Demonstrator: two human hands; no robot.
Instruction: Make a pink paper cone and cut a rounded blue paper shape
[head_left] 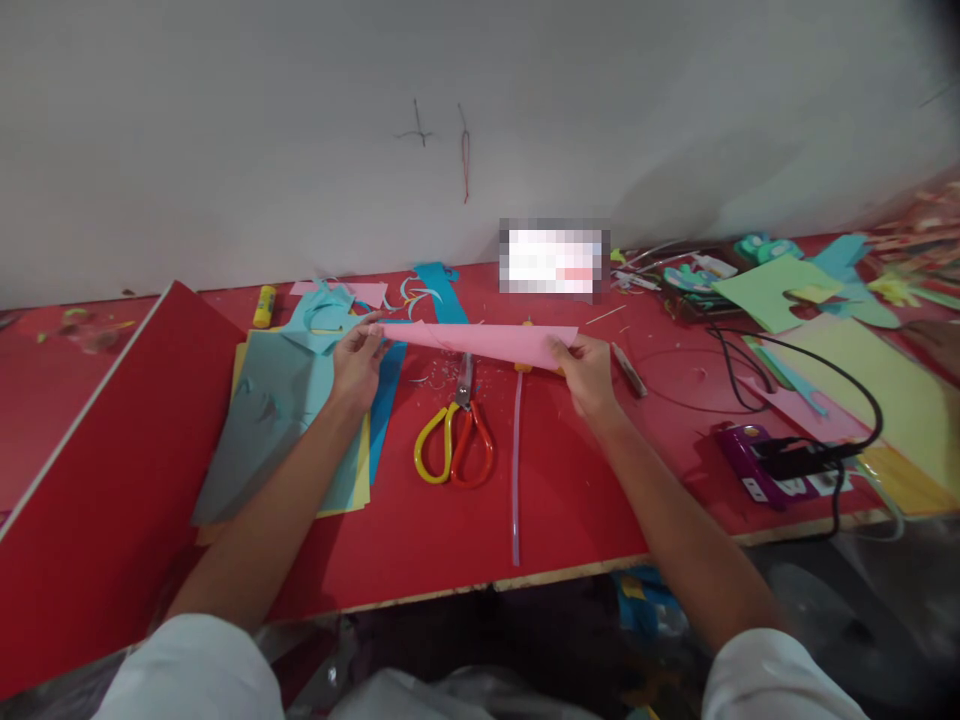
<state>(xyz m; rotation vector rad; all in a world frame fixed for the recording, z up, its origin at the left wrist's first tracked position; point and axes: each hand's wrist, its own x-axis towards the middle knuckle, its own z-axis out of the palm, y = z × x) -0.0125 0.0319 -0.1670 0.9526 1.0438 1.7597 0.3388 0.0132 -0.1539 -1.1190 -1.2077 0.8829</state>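
A pink sheet of paper [480,342] is stretched between my two hands above the red table, tapering toward the left and looking rolled or folded. My left hand [358,362] pinches its narrow end. At the wider end, my right hand [586,375] grips it between thumb and fingers. Below the paper lie scissors [454,440] with one yellow and one red handle, their blades partly hidden. Beside them is a thin clear stick [516,470], its upper end near a yellow object mostly covered by the paper.
Blue and yellow paper sheets [262,420] are stacked at left, beside a standing red board [127,450] and a yellow glue stick [264,307]. At right are a purple box with a black plug [757,465], a black cable [840,375], green paper [772,290] and a cutter [630,370].
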